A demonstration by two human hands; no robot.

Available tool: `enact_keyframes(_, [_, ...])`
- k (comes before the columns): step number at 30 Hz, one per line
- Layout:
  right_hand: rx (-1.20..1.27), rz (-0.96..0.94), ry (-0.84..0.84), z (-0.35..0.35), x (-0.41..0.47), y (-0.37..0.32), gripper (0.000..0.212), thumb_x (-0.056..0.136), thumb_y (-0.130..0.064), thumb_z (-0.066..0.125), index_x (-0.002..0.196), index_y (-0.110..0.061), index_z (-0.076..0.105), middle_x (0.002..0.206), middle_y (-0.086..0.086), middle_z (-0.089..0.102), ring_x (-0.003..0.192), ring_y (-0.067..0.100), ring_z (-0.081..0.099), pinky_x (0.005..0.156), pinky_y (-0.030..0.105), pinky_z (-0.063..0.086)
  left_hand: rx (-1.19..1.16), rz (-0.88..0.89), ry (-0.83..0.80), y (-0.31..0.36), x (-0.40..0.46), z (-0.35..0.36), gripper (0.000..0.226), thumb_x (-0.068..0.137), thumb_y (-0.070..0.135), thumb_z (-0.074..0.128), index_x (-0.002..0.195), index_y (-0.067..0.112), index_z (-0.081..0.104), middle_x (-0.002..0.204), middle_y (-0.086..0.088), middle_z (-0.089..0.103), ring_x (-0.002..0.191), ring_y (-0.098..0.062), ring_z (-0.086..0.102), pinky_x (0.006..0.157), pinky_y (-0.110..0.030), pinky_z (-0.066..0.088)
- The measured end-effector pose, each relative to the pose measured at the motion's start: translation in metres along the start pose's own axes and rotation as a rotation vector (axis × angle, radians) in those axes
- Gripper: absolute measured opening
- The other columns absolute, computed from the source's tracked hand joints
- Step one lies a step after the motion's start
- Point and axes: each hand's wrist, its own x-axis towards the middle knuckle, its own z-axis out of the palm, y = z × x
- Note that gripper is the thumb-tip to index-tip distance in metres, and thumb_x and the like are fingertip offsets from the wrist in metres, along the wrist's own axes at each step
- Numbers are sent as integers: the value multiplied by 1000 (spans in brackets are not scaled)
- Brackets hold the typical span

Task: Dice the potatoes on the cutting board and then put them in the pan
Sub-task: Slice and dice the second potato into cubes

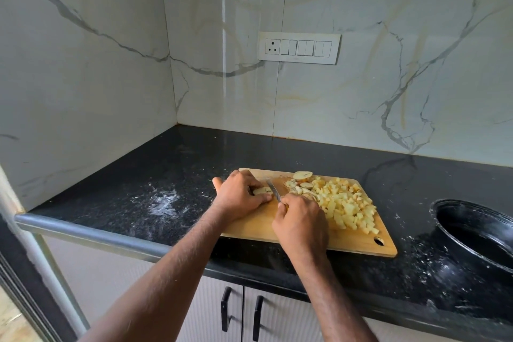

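Countertop board: potato under left fingers

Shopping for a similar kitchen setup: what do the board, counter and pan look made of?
Board: likely wood or bamboo, matte tan with faint grain. Counter: looks like polished black granite, speckled and reflective. Pan: dark metal, probably nonstick coated, with a glossy rim.

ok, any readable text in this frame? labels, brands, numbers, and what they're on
None readable.
White switch and socket panel on the marble wall: a faint mark on its lower edge, too small to read.
Wooden cutting board, steel knife in the right hand, black pan: no print visible.
Left hand covers part of the potato piece; no label shows.
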Motion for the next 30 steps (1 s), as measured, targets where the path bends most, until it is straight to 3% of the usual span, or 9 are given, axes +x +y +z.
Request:
enact_keyframes(5, [-18,-16,-21,-1,1,-1,14,94,-21,61,97,-21,74,83,-7,71,60,7,47,45,12,22,15,3,-25,0,1,1,79,61,84,43,112,35,76,99,21,52,109,-11,52,99,-51,42])
enact_keyframes(12, [-27,-9,-119,1,16,1,13,93,-21,60,88,-23,72,76,-8,66,64,9,57,50,23,49,-63,13,-44,-5,5,1,47,77,63,72,114,33,76,105,19,56,110,-12,53,102,-51,39])
enact_keyframes(22, [-89,-57,-160,4,19,-7,13,93,-20,58,96,-22,70,85,-3,70,70,16,64,58,31,57,-68,-23,-20,0,2,-1,44,80,60,73,115,32,76,103,20,54,110,-10,52,102,-51,36])
enact_keyframes(27, [-48,-92,-144,-8,-1,2,12,94,-18,61,97,-21,72,83,-6,71,66,10,62,56,26,56,-68,-52,-23,1,1,-3,47,79,60,73,116,31,75,106,20,56,111,-10,52,104,-52,34])
enact_keyframes(30, [-4,-97,-102,-14,-10,9,11,92,-18,64,94,-21,74,82,-7,72,63,8,56,52,20,47,-59,-48,-29,3,-1,-4,46,81,61,72,117,32,74,109,18,56,113,-11,52,105,-52,33])
